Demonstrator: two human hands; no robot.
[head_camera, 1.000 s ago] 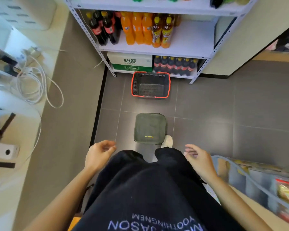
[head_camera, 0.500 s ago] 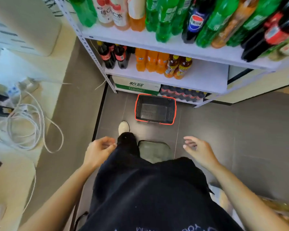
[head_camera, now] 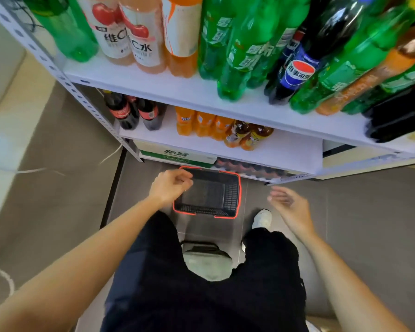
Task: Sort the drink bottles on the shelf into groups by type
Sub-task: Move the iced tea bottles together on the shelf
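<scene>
A white metal shelf (head_camera: 153, 85) fills the top of the view. Its upper board carries mixed bottles: green soda bottles (head_camera: 240, 51), pink vitamin-water bottles (head_camera: 130, 37), an orange bottle (head_camera: 181, 39), a dark Pepsi bottle (head_camera: 297, 73) and a brown tea bottle (head_camera: 359, 85). The board below holds cola bottles (head_camera: 127, 113), orange soda bottles (head_camera: 201, 123) and iced-tea bottles (head_camera: 247, 135). My left hand (head_camera: 169, 185) hangs loosely curled over the basket's left rim and holds nothing. My right hand (head_camera: 290, 204) is relaxed over the floor, also with nothing in it.
A black basket with a red rim (head_camera: 235, 200) sits on the grey tiled floor under the shelf. A green-and-white carton (head_camera: 175, 155) and a row of dark bottles (head_camera: 249, 167) are on the lowest board. A grey stool (head_camera: 206, 259) stands between my legs.
I have stepped closer to the shelf, so the upper board's bottles now loom large. Both hands have risen forward; the left now hovers over the basket.
</scene>
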